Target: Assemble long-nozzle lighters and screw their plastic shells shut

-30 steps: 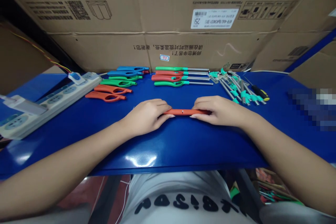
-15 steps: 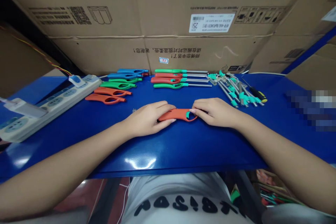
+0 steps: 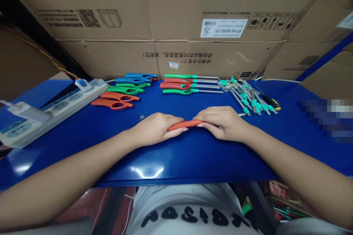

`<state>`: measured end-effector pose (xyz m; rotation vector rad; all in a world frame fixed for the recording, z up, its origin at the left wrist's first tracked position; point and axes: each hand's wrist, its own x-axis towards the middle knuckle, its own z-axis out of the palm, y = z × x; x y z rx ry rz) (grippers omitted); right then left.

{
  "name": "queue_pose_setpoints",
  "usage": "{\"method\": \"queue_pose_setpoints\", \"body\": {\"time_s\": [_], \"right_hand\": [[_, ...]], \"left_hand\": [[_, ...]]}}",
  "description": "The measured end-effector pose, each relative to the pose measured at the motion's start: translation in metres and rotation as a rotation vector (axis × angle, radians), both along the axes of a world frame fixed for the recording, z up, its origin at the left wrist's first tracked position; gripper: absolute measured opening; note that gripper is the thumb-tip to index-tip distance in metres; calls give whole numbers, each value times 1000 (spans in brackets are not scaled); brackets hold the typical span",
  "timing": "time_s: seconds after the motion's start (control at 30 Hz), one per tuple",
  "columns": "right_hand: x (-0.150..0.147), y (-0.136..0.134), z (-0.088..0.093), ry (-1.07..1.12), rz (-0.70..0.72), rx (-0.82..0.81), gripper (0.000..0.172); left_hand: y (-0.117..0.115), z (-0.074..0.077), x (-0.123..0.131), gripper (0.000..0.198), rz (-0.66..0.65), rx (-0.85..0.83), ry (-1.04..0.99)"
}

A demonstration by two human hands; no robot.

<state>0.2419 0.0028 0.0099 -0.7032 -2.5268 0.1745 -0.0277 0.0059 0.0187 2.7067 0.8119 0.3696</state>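
Note:
Between my two hands is an orange-red lighter handle [image 3: 185, 125], turned so that its narrow edge faces up. My left hand [image 3: 158, 127] is closed around its left end, thumb below and fingers above. The right end is pinched by my right hand [image 3: 223, 122], whose fingers cover that end. A short bit of metal tube [image 3: 242, 114] shows just past my right hand; whether it belongs to the held lighter I cannot tell. Behind my hands lie several long-nosed lighters [image 3: 180, 85] with red or green handles, beside tubes with teal triggers [image 3: 245, 97].
Blue, green and orange handles [image 3: 117, 103] lie in a row at the back left. A white power strip [image 3: 59, 108] runs along the left. A screwdriver [image 3: 271, 102] is at the right by the tubes. Cardboard [image 3: 176, 25] stands behind the blue table [image 3: 176, 161].
The orange-red lighter handle has been turned from its broad side to its narrow edge, hiding its loop and teal trigger. Both hands keep hold of it.

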Motion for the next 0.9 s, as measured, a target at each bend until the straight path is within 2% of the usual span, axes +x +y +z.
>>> {"method": "queue_pose_setpoints", "body": {"time_s": [0.13, 0.3, 0.57, 0.73, 0.9], "right_hand": [[-5, 0, -1, -28, -47, 5, 28], [-13, -1, -2, -34, -71, -15, 31], [13, 12, 6, -193, -166, -76, 27], [10, 8, 8, -279, -257, 38, 27], [-1, 2, 7, -297, -239, 109, 30]], "left_hand": [[-4, 1, 3, 34, 74, 28, 35], [-7, -1, 8, 32, 76, 21, 52], [2, 1, 1, 35, 158, 35, 61], [-2, 4, 2, 34, 150, 78, 70], [-9, 5, 6, 34, 191, 180, 153]]}}
